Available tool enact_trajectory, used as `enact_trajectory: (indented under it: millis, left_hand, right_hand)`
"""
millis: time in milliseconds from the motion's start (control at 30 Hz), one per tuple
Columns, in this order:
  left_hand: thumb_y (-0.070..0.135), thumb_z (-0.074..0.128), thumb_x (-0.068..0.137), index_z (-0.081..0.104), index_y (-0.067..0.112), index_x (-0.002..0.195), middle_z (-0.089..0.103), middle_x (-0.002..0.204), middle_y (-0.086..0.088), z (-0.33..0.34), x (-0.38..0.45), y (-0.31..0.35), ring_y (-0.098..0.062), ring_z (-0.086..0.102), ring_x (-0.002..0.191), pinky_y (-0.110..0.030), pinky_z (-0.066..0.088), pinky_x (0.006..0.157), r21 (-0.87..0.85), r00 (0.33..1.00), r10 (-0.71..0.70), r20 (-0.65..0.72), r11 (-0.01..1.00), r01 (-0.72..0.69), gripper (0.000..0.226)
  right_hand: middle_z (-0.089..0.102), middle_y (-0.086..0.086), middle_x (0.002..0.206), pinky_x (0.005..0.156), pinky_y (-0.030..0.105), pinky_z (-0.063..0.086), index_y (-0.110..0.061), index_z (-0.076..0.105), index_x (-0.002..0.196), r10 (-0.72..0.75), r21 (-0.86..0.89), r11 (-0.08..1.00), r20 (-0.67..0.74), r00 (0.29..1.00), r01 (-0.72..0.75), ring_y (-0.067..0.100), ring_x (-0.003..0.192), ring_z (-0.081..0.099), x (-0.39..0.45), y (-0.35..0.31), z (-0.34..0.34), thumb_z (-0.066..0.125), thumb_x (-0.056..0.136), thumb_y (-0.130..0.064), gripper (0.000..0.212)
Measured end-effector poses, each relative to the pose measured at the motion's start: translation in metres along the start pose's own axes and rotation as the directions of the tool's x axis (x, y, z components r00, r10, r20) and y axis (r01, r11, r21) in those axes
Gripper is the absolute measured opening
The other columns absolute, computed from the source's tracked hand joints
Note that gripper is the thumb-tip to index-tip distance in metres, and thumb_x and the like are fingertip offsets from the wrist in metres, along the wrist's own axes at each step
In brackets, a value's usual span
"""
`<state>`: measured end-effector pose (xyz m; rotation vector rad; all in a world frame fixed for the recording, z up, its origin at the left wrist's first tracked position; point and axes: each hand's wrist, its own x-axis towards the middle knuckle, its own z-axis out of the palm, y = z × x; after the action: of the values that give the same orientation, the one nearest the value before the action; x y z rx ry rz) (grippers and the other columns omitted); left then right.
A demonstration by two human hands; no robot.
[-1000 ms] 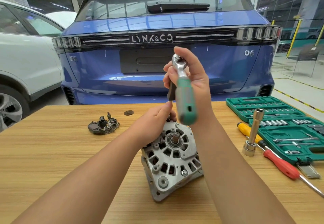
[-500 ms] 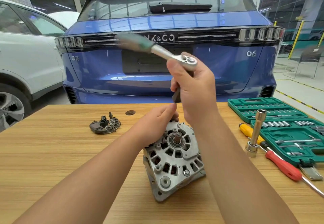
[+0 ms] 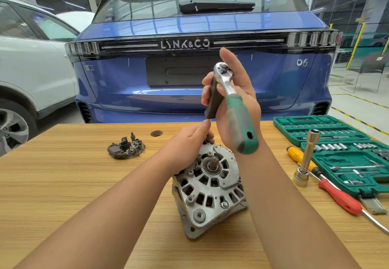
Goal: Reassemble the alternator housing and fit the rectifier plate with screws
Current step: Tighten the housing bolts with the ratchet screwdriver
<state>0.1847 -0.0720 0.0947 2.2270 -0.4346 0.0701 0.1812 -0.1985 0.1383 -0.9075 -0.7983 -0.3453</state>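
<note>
While L hand (image 3: 189, 142) steadies alternator (image 3: 210, 186), R hand (image 3: 237, 100) grips ratchet (image 3: 233, 104)

- Car workshop / service bay, indoors.
- Blue Lynk & Co 06 SUV (image 3: 200, 69) parked just behind wooden tabletop (image 3: 63, 184); white car (image 3: 31, 69) beside it.
- Green socket set case (image 3: 336, 142) open on tabletop w/ screwdrivers (image 3: 336, 197).
- Yellow/black floor markings (image 3: 357, 109) at right.
</note>
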Motion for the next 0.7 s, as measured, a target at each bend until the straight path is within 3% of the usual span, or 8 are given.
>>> enact_trajectory:
  millis: [100,200,267,367,433,500,600,700]
  left_hand:
    - [0.049,0.028,0.110,0.066,0.027,0.092,0.064,0.065,0.031,-0.001,0.001,0.000,0.018,0.054,0.058,-0.023,0.037,0.063,-0.019,1.000,-0.019,-0.009,1.000,0.019,0.047]
    - [0.043,0.036,0.110,0.066,0.029,0.090,0.067,0.074,0.031,-0.001,0.001,-0.001,0.015,0.058,0.070,-0.028,0.043,0.073,-0.023,1.000,-0.019,-0.004,1.000,0.019,0.039]
    - [0.047,0.037,0.109,0.067,0.030,0.090,0.070,0.089,0.019,-0.001,0.002,-0.002,0.000,0.063,0.093,-0.039,0.048,0.093,-0.065,1.000,-0.004,-0.011,0.998,0.003,0.040]
    - [0.060,0.029,0.105,0.068,0.027,0.092,0.070,0.099,0.011,0.000,0.001,-0.001,-0.011,0.063,0.101,-0.043,0.045,0.105,-0.044,1.000,0.009,0.000,0.999,-0.009,0.052]
    - [0.060,0.026,0.106,0.069,0.028,0.098,0.072,0.101,0.012,0.000,0.001,0.000,-0.006,0.064,0.099,-0.040,0.048,0.099,-0.008,0.999,0.037,0.018,0.999,-0.037,0.054]
    - [0.058,0.025,0.107,0.069,0.028,0.103,0.071,0.101,0.015,0.000,0.000,0.000,0.004,0.061,0.094,-0.031,0.047,0.089,0.003,0.999,0.052,0.016,0.999,-0.052,0.053]
    - [0.059,0.024,0.107,0.070,0.026,0.106,0.069,0.098,0.015,0.000,0.001,0.000,0.008,0.058,0.089,-0.026,0.043,0.079,0.025,1.000,0.017,-0.015,1.000,-0.016,0.057]
    - [0.057,0.027,0.108,0.070,0.024,0.101,0.067,0.088,0.015,0.000,0.001,0.003,0.003,0.058,0.081,-0.029,0.043,0.076,0.011,1.000,0.014,-0.013,1.000,-0.013,0.055]
  right_hand:
    - [0.061,0.014,0.096,0.078,0.036,0.042,-0.027,0.065,0.126,0.078,0.131,0.987,0.086,0.993,-0.089,0.027,0.080,0.048,0.000,-0.006,-0.002,0.048,0.087,-0.016,0.044]
    - [0.059,0.013,0.101,0.083,0.035,0.044,-0.028,0.054,0.133,0.121,0.080,0.988,0.109,0.987,-0.130,0.026,0.085,0.049,0.001,-0.011,-0.004,0.042,0.099,-0.024,0.037]
    - [0.060,0.009,0.097,0.078,0.032,0.047,-0.029,0.052,0.134,0.133,0.067,0.989,0.043,0.990,-0.135,0.022,0.084,0.052,0.000,-0.012,-0.003,0.046,0.098,-0.022,0.037]
    - [0.057,0.002,0.076,0.064,0.028,0.045,-0.013,0.051,0.136,0.095,-0.065,0.992,-0.211,0.973,-0.111,0.016,0.067,0.049,0.001,-0.007,0.009,0.062,0.092,-0.024,0.047]
    - [0.050,-0.002,0.063,0.054,0.029,0.041,-0.004,0.060,0.113,-0.044,-0.282,0.957,-0.357,0.933,-0.062,0.016,0.057,0.043,0.003,0.001,0.017,0.071,0.089,-0.027,0.035]
    - [0.046,-0.001,0.062,0.052,0.031,0.040,-0.010,0.057,0.093,-0.082,-0.332,0.941,-0.423,0.902,-0.070,0.015,0.056,0.041,0.005,0.005,0.022,0.071,0.089,-0.027,0.022]
    - [0.051,0.004,0.078,0.059,0.023,0.047,-0.023,0.055,0.113,-0.025,-0.240,0.969,-0.343,0.939,-0.062,0.011,0.062,0.050,0.004,0.002,0.019,0.065,0.095,-0.015,0.022]
    - [0.053,0.006,0.084,0.064,0.024,0.048,-0.030,0.054,0.124,-0.181,-0.323,0.941,-0.230,0.956,0.101,0.015,0.068,0.049,-0.002,0.004,0.015,0.060,0.097,-0.005,0.037]
